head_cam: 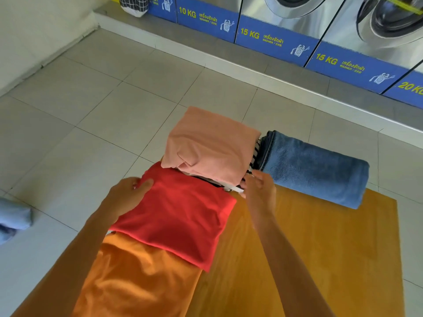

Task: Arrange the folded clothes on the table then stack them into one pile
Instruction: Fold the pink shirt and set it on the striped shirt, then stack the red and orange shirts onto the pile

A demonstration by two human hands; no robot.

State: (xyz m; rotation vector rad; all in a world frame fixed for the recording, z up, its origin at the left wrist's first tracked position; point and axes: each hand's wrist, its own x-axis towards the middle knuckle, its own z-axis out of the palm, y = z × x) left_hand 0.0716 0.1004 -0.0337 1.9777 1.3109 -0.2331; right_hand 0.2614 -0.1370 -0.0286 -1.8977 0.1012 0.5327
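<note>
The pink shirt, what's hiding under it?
Under the pink shirt, a black-and-white striped cloth peeks out at the edge. The rest of it, and anything lower, is covered.

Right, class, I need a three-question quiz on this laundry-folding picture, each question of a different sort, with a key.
1. True or false: the folded jeans lie on top of the red shirt.
2. Which hand touches the red shirt's far-left corner: A left hand, B right hand?
3. What colour is the garment nearest the camera?

Key: 1 false, they lie apart on the table. 2 A. 3 orange.
</note>
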